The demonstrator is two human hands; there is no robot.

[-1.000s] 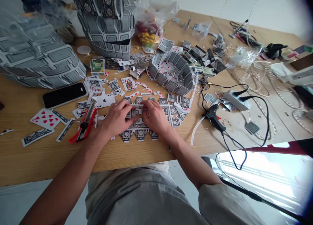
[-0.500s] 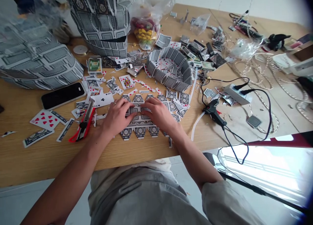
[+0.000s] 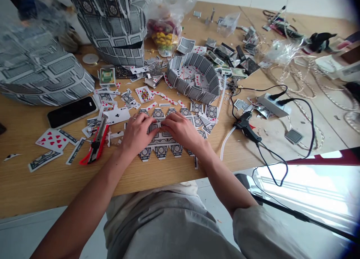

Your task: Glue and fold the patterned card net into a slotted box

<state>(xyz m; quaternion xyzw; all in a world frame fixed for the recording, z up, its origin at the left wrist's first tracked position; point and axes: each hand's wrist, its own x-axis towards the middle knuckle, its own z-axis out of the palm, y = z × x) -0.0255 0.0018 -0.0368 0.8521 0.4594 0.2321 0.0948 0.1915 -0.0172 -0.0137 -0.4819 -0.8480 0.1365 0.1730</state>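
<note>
Left hand (image 3: pixel 138 134), right hand (image 3: pixel 184 130) on card sheet (image 3: pixel 164 142), unclear grip in fingers (image 3: pixel 146 120), wood (image 3: pixel 157 173) to table edge (image 3: pixel 126 190)

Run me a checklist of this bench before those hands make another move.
1. Both hands on the work: ok. The left hand and right hand are on the patterned card panel.
2. Knife out from under the hands: ok. The red utility knife lies left of the left hand.
3. Panel edges free of loose bits: not ok. Card scraps crowd its right end.
4. Glue gun off the panel: ok. The glue gun lies on the table, to the right.
5. Glue gun hot: cannot tell. No heat indication is visible.
6. Plugs in the power strip: ok. Two black plugs are in it.
</note>
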